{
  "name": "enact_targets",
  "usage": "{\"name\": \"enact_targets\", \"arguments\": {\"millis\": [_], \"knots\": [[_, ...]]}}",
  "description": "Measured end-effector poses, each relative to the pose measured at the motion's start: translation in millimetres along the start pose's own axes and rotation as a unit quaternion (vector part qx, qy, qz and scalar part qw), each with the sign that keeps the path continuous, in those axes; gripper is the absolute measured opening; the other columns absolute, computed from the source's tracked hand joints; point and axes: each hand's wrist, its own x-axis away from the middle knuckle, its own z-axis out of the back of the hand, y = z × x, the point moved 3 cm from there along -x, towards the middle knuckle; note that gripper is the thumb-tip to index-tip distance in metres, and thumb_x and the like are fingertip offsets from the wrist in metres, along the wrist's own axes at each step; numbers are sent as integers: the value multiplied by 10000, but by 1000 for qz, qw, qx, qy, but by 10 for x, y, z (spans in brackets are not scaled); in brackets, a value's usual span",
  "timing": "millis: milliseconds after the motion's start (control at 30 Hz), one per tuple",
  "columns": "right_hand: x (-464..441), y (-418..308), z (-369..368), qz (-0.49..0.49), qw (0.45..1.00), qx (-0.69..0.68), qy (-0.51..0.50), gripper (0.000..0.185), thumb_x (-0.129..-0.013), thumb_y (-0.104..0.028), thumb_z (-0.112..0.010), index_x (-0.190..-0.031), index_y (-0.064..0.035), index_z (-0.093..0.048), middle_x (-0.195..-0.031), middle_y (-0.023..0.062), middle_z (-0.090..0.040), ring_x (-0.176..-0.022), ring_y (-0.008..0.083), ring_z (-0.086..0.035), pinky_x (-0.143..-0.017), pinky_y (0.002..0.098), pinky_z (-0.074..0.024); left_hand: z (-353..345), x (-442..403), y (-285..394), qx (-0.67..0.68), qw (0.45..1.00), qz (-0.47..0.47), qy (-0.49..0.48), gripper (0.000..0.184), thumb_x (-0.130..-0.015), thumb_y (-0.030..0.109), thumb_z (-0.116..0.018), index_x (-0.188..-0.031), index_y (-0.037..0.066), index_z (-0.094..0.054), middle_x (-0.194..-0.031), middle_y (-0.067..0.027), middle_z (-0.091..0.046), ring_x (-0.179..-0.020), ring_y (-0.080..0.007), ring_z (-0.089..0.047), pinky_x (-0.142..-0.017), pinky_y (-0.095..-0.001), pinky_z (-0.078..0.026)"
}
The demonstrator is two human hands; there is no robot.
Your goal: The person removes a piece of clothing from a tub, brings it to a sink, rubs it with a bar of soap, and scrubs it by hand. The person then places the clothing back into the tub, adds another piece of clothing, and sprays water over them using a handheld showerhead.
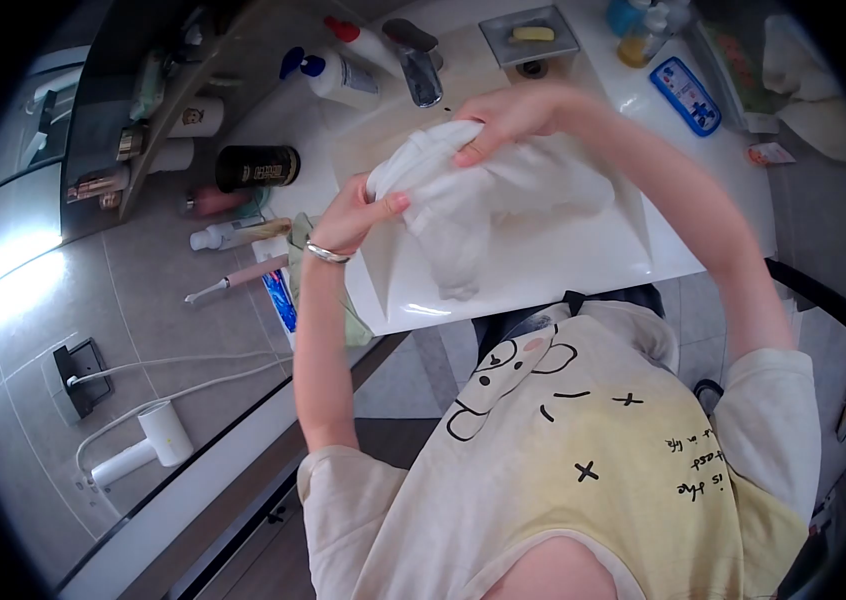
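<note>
A crumpled white cloth [453, 215] hangs over the white sink basin [553, 250], bunched at the top and drooping in loose folds below and to the right. My left hand [358, 212], with a silver bangle at the wrist, grips its left edge, thumb on top. Further up, my right hand [508, 118] is closed on the upper edge, its thumb pressing the fabric. The fingers under the cloth are hidden. Behind the hands stands the chrome faucet [423, 78].
A pump bottle [343, 80], a black canister [258, 168] and a pink electric toothbrush [243, 275] are at the left. Yellow soap [533, 34] lies in a dish behind the basin. A blue case [685, 95] rests on the right. A white hair dryer [148, 445] is lower left.
</note>
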Motion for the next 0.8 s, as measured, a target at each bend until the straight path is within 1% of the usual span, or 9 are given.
{"name": "enact_targets", "arguments": {"millis": [100,167,233,300,400,500,600,700,800], "knots": [[-94,172,-13,44,996,-40,61,456,-727,-342,-686,-995,6,-565,-918,35,-586,-825,108,-541,-698,240,-432,-103,-105,-224,137,985,-36,102,529,-756,315,-671,-1115,-35,-502,-1023,-62,-579,-886,-119,-545,-785,-258,-431],[-206,297,-94,42,956,-136,257,436,-716,-360,-690,-947,-5,-585,-863,39,-600,-781,106,-550,-683,246,-437,-269,-197,-274,294,942,-34,159,518,-801,346,-601,-1140,-28,-481,-1049,-72,-570,-930,-145,-546,-810,-287,-435],[-308,324,-371,65,888,-130,437,404,-703,-370,-695,-877,-18,-601,-786,50,-602,-713,124,-556,-655,256,-439,-504,-362,-254,509,841,-21,185,479,-869,376,-486,-1153,-10,-470,-1060,-74,-563,-987,-178,-540,-840,-327,-437],[-324,244,-778,110,797,-24,594,364,-690,-374,-699,-786,-33,-614,-687,68,-594,-622,162,-559,-614,271,-438,-471,-589,-788,342,863,-96,361,501,-878,437,-422,-1162,26,-465,-1051,-61,-563,-970,-190,-548,-811,-344,-450],[-296,229,-1097,126,754,153,627,419,-680,-471,-632,-655,-53,-602,-670,139,-586,-633,301,-570,-588,372,-446,-631,-584,-1201,207,866,-135,434,463,-884,423,-414,-1145,46,-478,-1016,-65,-568,-941,-190,-555,-777,-337,-461],[-407,377,-538,-29,793,231,562,411,-675,-465,-630,-599,-66,-571,-635,134,-568,-585,301,-556,-515,382,-427,-925,-500,-791,442,823,19,357,432,-896,383,-407,-1116,19,-486,-965,-95,-571,-914,-182,-557,-747,-322,-467],[-337,286,-795,132,724,297,609,396,-665,-448,-632,-591,-65,-560,-620,132,-561,-560,293,-554,-475,387,-410,-755,-639,-1097,478,834,-38,271,362,-895,334,-420,-1090,39,-497,-994,-78,-563,-916,-172,-554,-749,-322,-469],[-325,388,-1007,214,699,318,604,402,-647,-449,-646,-574,-68,-540,-601,126,-554,-555,290,-554,-463,387,-401,-835,-618,-962,482,825,15,295,347,-889,332,-434,-1063,41,-506,-973,-57,-571,-901,-164,-555,-730,-307,-469],[-310,456,-544,72,750,273,598,403,-638,-447,-661,-561,-72,-534,-583,108,-549,-556,282,-560,-470,382,-416,-887,-594,-779,476,818,65,318,332,-883,330,-449,-1037,43,-516,-953,-35,-579,-886,-157,-556,-712,-291,-469]]}}
